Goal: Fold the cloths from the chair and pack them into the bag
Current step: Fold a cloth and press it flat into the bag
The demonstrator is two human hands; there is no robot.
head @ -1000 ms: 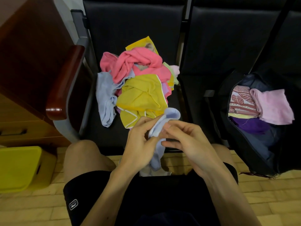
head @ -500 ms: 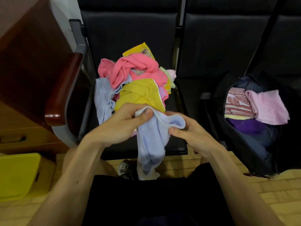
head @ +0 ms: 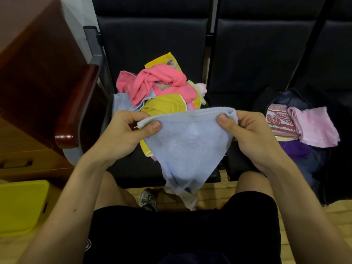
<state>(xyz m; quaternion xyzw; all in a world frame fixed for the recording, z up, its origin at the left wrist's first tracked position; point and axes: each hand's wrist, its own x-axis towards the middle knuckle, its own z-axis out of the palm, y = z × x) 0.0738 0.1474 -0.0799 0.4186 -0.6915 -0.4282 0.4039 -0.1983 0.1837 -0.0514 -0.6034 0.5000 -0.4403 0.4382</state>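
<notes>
A light blue cloth [head: 187, 141] hangs stretched between my hands in front of the black chair [head: 148, 44]. My left hand [head: 125, 134] pinches its left top corner and my right hand [head: 247, 134] pinches its right top corner. The lower part droops to a point above the floor. Behind it on the seat lies a heap of cloths: a pink one [head: 160, 80], a yellow one [head: 163, 104] and another light blue one [head: 122, 101]. To the right, an open dark bag [head: 304, 161] holds folded cloths, a patterned red one [head: 280, 119] and a pale pink one [head: 316, 126] on top.
A brown wooden armrest [head: 76, 107] and cabinet stand at the left. A yellow box [head: 21, 206] sits on the floor at the lower left. A second black chair [head: 257, 54] stands behind the bag. My knees and a shoe [head: 147, 200] are below the cloth.
My hands have moved apart and spread the bunched light blue cloth flat between them, each now at a top corner. The view has tilted slightly down.
</notes>
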